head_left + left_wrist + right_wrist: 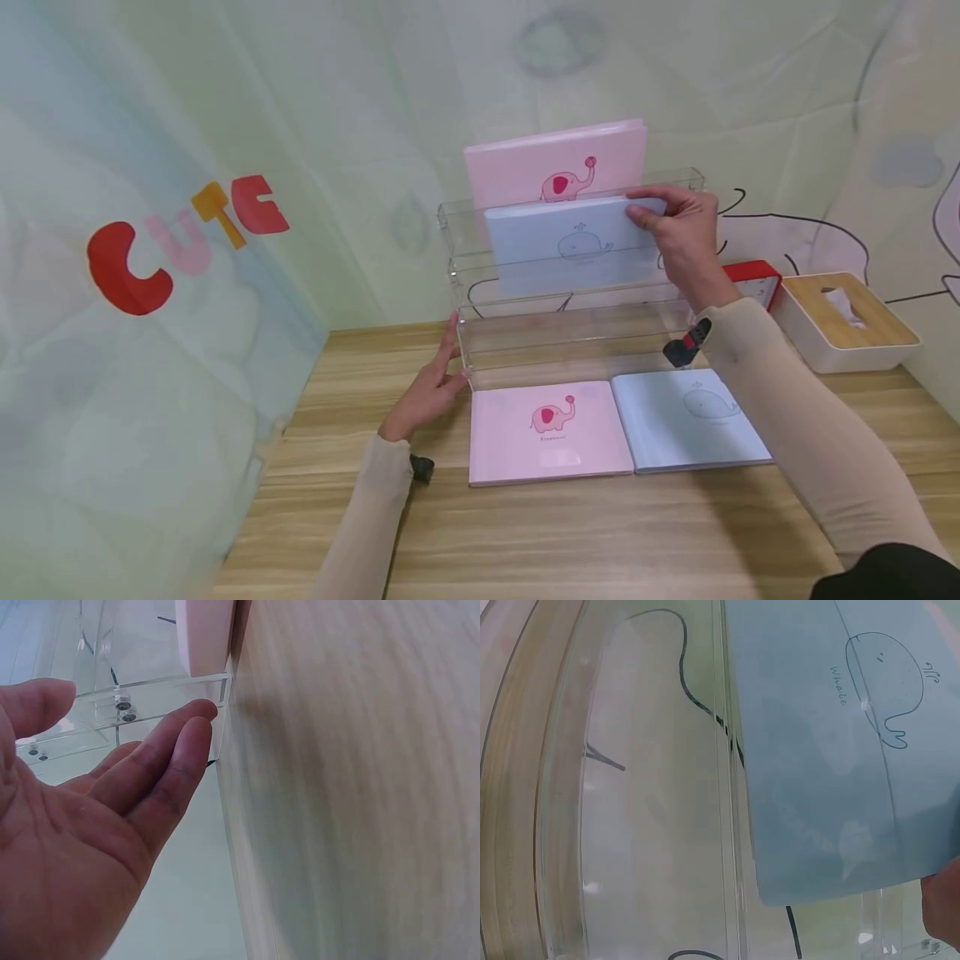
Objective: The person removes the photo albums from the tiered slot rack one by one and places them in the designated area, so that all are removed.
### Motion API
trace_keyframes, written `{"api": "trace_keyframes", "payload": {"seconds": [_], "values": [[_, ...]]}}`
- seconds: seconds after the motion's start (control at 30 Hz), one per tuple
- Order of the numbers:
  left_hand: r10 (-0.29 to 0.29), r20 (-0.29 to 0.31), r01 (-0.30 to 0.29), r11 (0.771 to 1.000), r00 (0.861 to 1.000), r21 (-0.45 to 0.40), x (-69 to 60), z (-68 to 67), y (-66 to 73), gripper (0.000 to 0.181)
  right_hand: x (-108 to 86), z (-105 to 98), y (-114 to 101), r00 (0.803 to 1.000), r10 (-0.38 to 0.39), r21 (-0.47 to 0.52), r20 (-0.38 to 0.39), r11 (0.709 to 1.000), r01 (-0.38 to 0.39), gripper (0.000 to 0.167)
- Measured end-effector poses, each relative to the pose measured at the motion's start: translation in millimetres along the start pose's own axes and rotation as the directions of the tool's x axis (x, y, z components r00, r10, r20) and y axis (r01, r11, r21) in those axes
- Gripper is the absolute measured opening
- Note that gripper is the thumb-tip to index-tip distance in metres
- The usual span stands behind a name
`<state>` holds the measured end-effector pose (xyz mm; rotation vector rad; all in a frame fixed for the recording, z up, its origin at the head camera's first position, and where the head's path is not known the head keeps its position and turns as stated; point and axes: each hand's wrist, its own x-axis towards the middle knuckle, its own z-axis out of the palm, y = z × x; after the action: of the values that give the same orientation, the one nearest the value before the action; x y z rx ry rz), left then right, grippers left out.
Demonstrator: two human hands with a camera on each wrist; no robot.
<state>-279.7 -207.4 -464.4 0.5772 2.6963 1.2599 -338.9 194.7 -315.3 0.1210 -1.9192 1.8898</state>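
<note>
A light-blue whale book [555,250] stands in the middle tier of a clear acrylic rack [570,333]. My right hand [684,237] pinches its upper right corner between thumb and fingers. Behind it, a pink elephant book [510,172] rises from the back tier. At the rack's lower left end, my left hand [429,392] rests its extended fingers against the side; in the left wrist view those fingers [161,776] look straight and hold nothing. Lying flat before the rack are another pink elephant book [502,433] and another blue whale book [652,425], side by side.
A red clock-like box [756,279], partly covered by the right arm, stands right of the rack. Beside it is a white tissue box [847,333] with a wooden lid. A printed curtain [360,167] hangs behind the wooden table [525,542].
</note>
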Motion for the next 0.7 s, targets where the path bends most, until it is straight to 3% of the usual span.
{"api": "trace_keyframes", "payload": {"seconds": [0.43, 0.7], "values": [[0.01, -0.003, -0.01, 1.0, 1.0, -0.004, -1.1, -0.4, 0.3, 0.098, 1.3, 7, -13, 0.999, -0.002, -0.008, -0.046, 1.0, 0.002, 0.027], [0.007, 0.002, -0.007, 1.0, 1.0, 0.0, 0.1, -0.1, 0.5, 0.097, 7.1, 9, -31, 0.998, -0.022, 0.099, -0.056, 0.995, 0.028, 0.025]]}}
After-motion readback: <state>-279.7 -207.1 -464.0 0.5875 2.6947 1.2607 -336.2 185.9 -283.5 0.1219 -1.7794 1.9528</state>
